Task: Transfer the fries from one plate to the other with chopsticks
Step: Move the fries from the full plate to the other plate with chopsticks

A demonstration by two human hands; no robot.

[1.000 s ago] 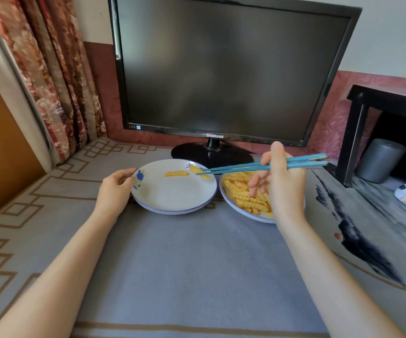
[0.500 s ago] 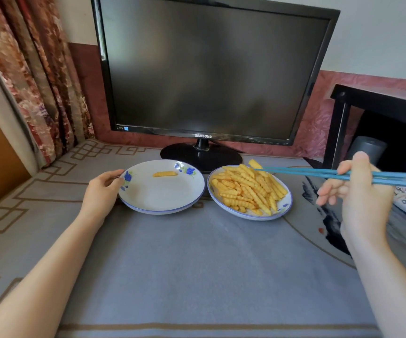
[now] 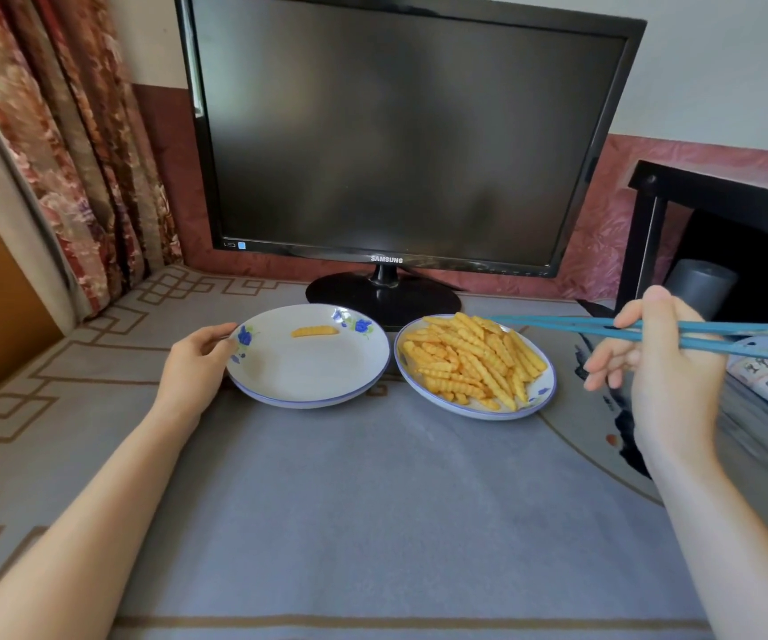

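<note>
Two plates sit close before the monitor stand (image 3: 382, 297) at 12 o'clock: the left hand (image 3: 193, 367) pinches the 9 o'clock rim of the left plate (image 3: 308, 376), which carries one fry (image 3: 314, 331), and the right hand (image 3: 668, 376) at 3 o'clock grips blue chopsticks (image 3: 604, 327) reaching over the fries (image 3: 470, 358) on the right plate (image 3: 544, 394).

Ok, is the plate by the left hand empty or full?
Nearly empty: the left plate holds one fry near its far rim, while the right plate is heaped with fries.
</note>
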